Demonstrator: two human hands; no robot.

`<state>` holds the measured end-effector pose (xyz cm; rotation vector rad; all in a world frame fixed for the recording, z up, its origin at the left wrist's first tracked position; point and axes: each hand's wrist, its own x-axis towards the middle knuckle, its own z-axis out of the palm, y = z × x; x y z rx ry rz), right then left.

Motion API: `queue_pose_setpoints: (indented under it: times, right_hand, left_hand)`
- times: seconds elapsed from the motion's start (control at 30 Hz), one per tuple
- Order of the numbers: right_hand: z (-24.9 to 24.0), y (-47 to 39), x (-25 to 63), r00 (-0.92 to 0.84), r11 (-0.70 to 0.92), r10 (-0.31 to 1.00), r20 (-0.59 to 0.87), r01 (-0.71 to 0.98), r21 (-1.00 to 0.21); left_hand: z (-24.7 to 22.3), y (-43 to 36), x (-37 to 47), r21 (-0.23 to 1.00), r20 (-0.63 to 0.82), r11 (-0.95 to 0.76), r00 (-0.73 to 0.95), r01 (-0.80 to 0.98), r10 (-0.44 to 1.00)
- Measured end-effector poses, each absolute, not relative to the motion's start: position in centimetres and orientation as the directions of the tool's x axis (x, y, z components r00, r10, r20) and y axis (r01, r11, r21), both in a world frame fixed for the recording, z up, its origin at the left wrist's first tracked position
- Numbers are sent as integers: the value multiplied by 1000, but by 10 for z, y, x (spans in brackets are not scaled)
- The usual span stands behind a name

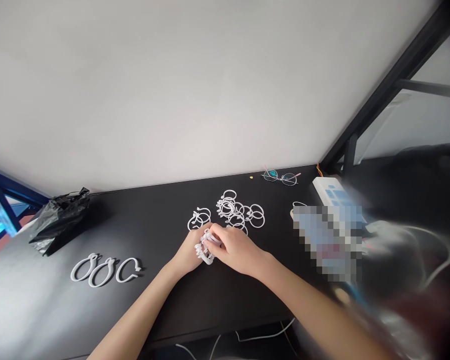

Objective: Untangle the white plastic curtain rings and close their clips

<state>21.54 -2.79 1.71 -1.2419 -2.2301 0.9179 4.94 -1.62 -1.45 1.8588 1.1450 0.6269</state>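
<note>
Both hands meet over the middle of the black table. My left hand (190, 251) is closed around white plastic rings (208, 257), partly hidden by the fingers. From the right, my right hand (237, 246) pinches the same rings, its thumb and fingers pressed onto them. Just beyond the hands lies a pile of white rings (227, 207), with more looped ones (257, 215) at its right side and a few (203, 216) at its left. Three separate white rings (101, 272) rest in a row at the left; the rightmost is open.
Eyeglasses (281, 178) lie near the wall. A crumpled black plastic bag (62, 215) sits at the back left. On the right are a white box (328, 190), a pixelated object (326, 240) and blurred clear plastic with cables. The black table (165, 310) has cables below its front edge.
</note>
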Motion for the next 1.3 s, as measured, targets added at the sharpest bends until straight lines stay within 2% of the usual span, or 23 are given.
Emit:
queue_pose_setpoints:
  times: [0.37,0.53,0.7,0.9,1.13,1.3]
  right_hand:
    - [12,-26,213,-488,341,869,78,478,-809]
    - [5,-22,214,-450,331,884,130,405,-852]
    - [2,-20,214,-414,334,892,180,337,-880]
    - [6,-20,212,-463,268,876,132,241,-933]
    - [0,-26,204,-456,264,874,170,152,-952]
    - [-6,-27,200,-512,131,854,90,45,-990]
  left_hand:
    - [-12,-19,49,883,10,-211,433,420,901]
    - [-9,-23,51,895,27,-187,368,406,929]
    - [-13,-23,52,951,76,-168,331,261,941]
    - [-18,-20,50,977,91,-148,332,152,939]
    - [-13,-19,52,997,-6,-14,259,73,966]
    - [-10,-19,52,999,-22,29,259,-22,966]
